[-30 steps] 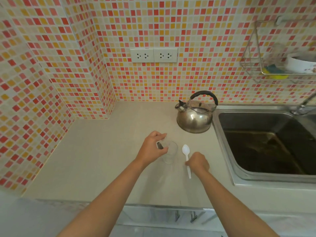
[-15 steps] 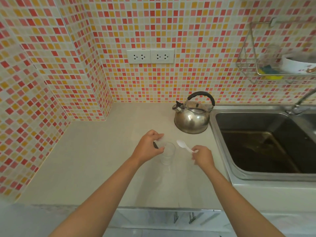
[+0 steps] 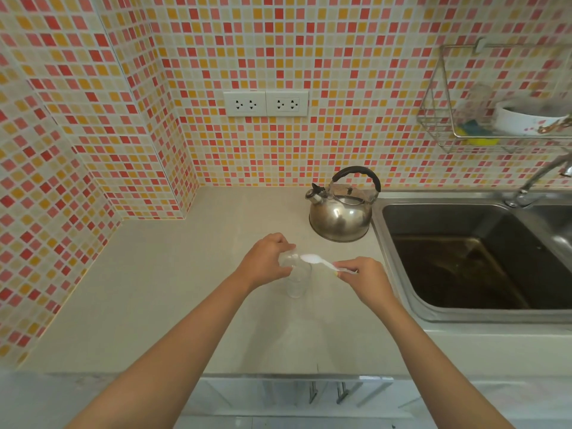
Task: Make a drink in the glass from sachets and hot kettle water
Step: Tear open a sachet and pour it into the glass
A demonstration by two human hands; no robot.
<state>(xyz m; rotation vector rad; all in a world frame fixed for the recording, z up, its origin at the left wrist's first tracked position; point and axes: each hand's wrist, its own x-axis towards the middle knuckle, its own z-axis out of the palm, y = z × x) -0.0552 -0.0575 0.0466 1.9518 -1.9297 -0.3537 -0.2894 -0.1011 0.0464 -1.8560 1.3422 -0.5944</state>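
The glass (image 3: pixel 297 279) stands on the counter (image 3: pixel 161 292) under the left hand (image 3: pixel 265 261), left of the right hand (image 3: pixel 365 278). The spoon (image 3: pixel 322 262) bridges both hands above the glass. The kettle (image 3: pixel 340 212) sits beyond them, the sink (image 3: pixel 402 274) right of the right hand.

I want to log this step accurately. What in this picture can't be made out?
- Glass, head view: contents unclear; it is transparent and the left hand covers its rim.
- What the left hand holds: hidden by its fingers.
- Kettle: water level hidden by metal.
- Rack items: blurred, cut by the right edge.
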